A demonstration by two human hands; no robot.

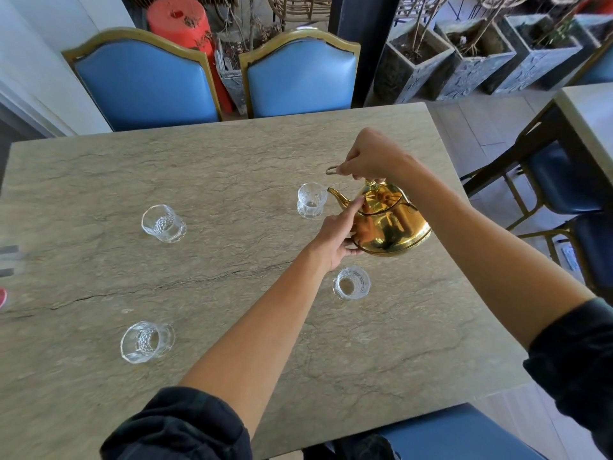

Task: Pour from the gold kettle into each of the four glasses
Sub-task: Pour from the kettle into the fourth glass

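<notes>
The gold kettle [391,227] hangs tilted above the stone table [232,167], its spout right beside the rim of the far right glass [310,200]. My right hand [368,157] grips the kettle's top handle from above. My left hand [335,237] supports the kettle's lower left side, with the forefinger stretched along the body toward the spout. Three more clear cut glasses stand upright: a far left glass [163,224], a near left glass [146,341] and a near right glass [351,283] just below the kettle. No stream of liquid is visible.
Two blue padded chairs [146,84] [302,78] stand at the table's far edge. Another table [587,111] with blue stools is on the right. Stone planters [414,64] line the back. A blue seat [457,433] sits at the near edge.
</notes>
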